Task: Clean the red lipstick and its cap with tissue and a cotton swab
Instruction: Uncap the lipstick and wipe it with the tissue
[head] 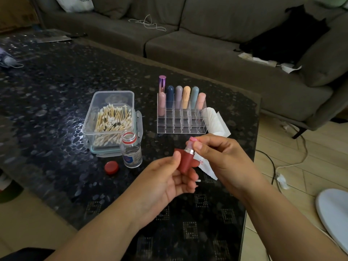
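One head view, looking forward and down.

You see the scene from your own head, close above your left hand [167, 178] and right hand [222, 157], facing across the dark table [56, 102] toward the sofa [216, 51] beyond; floor [293, 162] shows at your right.

Both hands up, close together.
Left hand [169, 178] cupped palm-up, fingers curled; right hand [218, 157] pinching with thumb and fingertips.

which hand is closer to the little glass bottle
Left. The left hand, holding the red lipstick, sits just right of the open bottle; the right hand is farther right, beyond the lipstick.
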A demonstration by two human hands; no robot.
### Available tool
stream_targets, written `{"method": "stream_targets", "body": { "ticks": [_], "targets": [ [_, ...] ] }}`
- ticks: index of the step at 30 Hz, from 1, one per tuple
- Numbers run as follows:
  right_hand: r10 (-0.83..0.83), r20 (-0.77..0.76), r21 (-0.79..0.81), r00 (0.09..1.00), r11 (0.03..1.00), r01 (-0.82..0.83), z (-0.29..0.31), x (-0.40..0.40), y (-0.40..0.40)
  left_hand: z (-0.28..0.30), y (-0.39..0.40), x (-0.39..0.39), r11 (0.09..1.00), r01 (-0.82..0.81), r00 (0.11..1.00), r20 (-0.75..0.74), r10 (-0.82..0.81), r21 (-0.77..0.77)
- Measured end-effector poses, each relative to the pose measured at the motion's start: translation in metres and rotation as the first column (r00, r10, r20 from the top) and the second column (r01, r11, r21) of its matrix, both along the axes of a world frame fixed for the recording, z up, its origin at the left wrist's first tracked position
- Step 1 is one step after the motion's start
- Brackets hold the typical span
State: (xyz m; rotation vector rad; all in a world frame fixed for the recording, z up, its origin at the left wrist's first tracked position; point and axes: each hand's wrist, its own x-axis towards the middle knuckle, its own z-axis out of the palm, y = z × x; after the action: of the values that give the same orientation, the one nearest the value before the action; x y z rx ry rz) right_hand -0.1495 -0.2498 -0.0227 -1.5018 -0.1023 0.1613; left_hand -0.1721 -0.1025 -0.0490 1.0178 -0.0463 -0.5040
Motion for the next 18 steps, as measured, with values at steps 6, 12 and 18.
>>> {"method": "stream_targets", "body": {
  "ticks": [6, 12, 18],
  "targets": [
    [-0.001, 0.04, -0.005, 0.999, 1.0, 0.001, 0.0036, -0.0027, 0.0025, -0.0049, 0.0013, 0.0034, 0.996, -0.088, 0.995, 0.04, 0.088, 0.011],
    [-0.048, 0.075, -0.076, 0.996, 0.996, 0.054, 0.002, -0.004, 0.004, -0.0061, -0.0024, 0.003, 0.939, -0.308, 0.942, 0.188, 0.278, 0.153],
    [-0.072, 0.071, -0.078, 0.995, 0.994, 0.077, 0.0003, -0.0028, 0.0076, -0.0066, -0.0047, 0.0017, 0.96, -0.25, 0.964, 0.125, 0.235, 0.128]
  ]
}}
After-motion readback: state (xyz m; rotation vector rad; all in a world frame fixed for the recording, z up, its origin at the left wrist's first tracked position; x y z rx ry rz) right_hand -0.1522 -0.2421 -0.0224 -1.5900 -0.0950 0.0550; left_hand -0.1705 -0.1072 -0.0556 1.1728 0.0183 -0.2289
